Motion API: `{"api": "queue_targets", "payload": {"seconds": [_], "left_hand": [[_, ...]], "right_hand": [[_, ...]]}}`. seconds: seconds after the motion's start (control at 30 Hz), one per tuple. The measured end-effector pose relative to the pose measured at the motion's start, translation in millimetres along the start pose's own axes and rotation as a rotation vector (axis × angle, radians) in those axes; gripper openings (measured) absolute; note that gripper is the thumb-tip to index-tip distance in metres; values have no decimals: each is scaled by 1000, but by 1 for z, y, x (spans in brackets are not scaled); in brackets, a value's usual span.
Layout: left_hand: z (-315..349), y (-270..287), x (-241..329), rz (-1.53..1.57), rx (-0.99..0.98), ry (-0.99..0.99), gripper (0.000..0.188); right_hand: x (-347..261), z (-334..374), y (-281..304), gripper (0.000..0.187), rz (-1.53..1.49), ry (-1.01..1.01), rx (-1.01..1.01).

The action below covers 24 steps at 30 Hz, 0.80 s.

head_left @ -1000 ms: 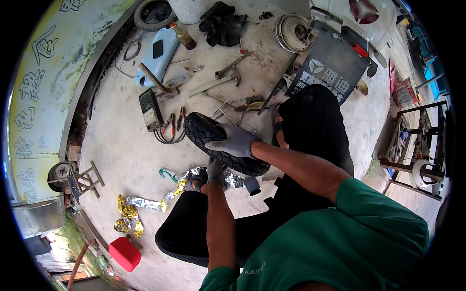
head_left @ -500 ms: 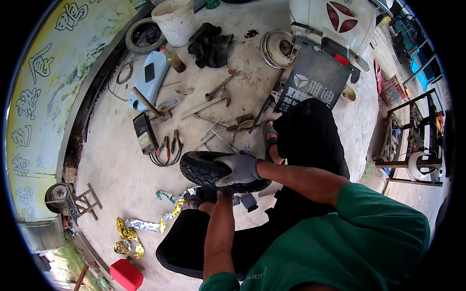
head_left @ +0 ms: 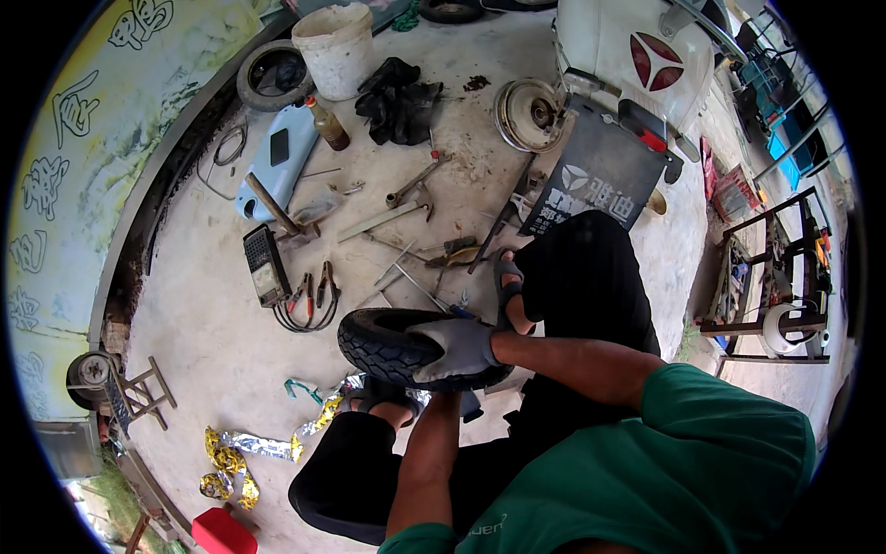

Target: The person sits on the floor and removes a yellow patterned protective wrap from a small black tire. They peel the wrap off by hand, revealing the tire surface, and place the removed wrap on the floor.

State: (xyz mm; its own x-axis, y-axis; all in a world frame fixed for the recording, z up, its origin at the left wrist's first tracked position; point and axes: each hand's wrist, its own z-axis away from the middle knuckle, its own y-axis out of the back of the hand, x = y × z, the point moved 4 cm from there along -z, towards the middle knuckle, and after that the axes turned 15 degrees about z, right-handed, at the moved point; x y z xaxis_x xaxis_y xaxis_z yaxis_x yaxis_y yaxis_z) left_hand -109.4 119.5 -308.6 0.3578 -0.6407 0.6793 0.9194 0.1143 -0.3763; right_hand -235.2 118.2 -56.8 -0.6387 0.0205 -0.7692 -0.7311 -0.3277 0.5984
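Head view: tyre (head_left: pixel 388 346) small, black, held above concrete floor (head_left: pixel 212 351) near person's knees. Right hand (head_left: pixel 457 349), grey glove, fingers wrapped over tread. Left hand (head_left: pixel 441 392) beneath tyre, fingers hidden, cannot tell. Pliers (head_left: pixel 314 288) lie far-left.

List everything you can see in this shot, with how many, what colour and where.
Small rubber tyre: one, black, centre, held over the concrete floor.
Plastic bucket: one, white, top.
Glass bottle: one, brown, below the bucket.
Flat plastic container: one, pale blue, upper left.
Crumpled cloth: one, black, right of the bottle.
Metal wheel hub: one, silver, upper centre.
Pliers: two, dark handles, left of the tyre.
Foil wrappers: several, gold, lower left.
Scooter body: one, white, top right.
Right hand: grey glove, gripping the tyre.
Left hand: under the tyre, mostly hidden.
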Motion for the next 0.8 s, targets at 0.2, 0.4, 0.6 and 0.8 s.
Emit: {"api": "queue_targets", "payload": {"seconds": [0.2, 0.4, 0.6, 0.8], "left_hand": [[-1, -1, -5, 48, 23, 21, 38], [-8, -1, -3, 75, 9, 18, 36], [-39, 10, 28, -19, -378, -221, 34], [-6, 24, 128, -29, 85, -102, 38]], "right_hand": [[3, -6, 2, 87, -25, -18, 11], [2, -11, 19, 85, -65, -73, -50], [15, -19, 26, 82, -123, -121, -42], [25, -22, 25, 71, -341, -115, 39]]}}
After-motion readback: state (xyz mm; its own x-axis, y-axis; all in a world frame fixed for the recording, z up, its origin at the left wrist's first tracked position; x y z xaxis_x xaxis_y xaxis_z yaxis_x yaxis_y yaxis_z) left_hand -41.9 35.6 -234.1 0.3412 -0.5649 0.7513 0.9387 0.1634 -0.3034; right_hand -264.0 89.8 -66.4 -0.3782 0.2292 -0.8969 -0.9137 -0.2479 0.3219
